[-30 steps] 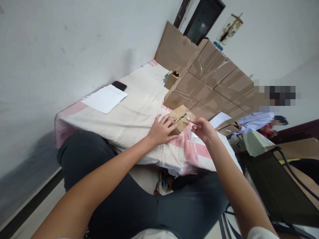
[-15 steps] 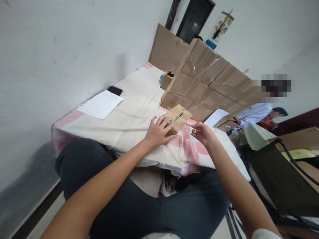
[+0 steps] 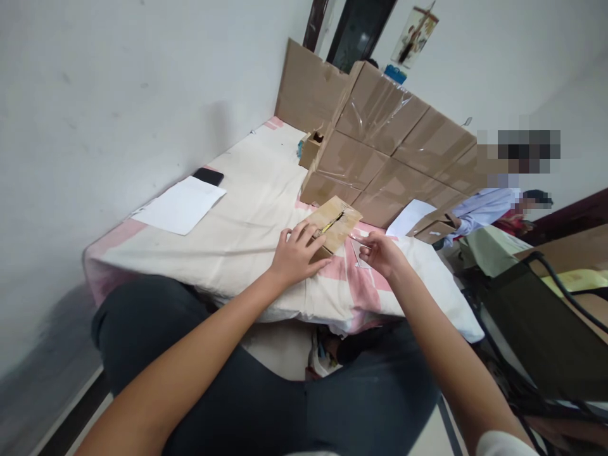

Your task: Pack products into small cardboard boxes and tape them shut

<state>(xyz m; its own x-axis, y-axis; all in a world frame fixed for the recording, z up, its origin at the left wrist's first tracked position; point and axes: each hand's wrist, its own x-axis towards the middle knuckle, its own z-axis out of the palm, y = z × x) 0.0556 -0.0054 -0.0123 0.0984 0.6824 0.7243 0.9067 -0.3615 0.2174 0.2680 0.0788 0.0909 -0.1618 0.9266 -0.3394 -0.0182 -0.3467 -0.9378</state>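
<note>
A small cardboard box (image 3: 349, 223) lies on the cloth-covered table, with a dark slit and a yellow strip on its top. My left hand (image 3: 297, 254) grips the box at its near left corner, fingers spread over the top and thumb low along the near side. Close to the box's right edge is my right hand (image 3: 384, 254), its thumb and index finger pinched together and the other fingers curled. Something thin and shiny shows at those fingertips, too small to name. Below them a small pale, flat piece (image 3: 361, 254) rests on the cloth.
Taped cardboard boxes (image 3: 368, 149) form a wall behind the box. A white sheet (image 3: 180, 204) and a black phone (image 3: 209, 177) lie at left. Another small box (image 3: 311, 151) stands at the back. A person's sleeve (image 3: 487, 206) and a dark chair (image 3: 527, 329) are at right.
The view has shifted slightly, so the surroundings sit a little further left. Both hands keep nearly the same places at the box.
</note>
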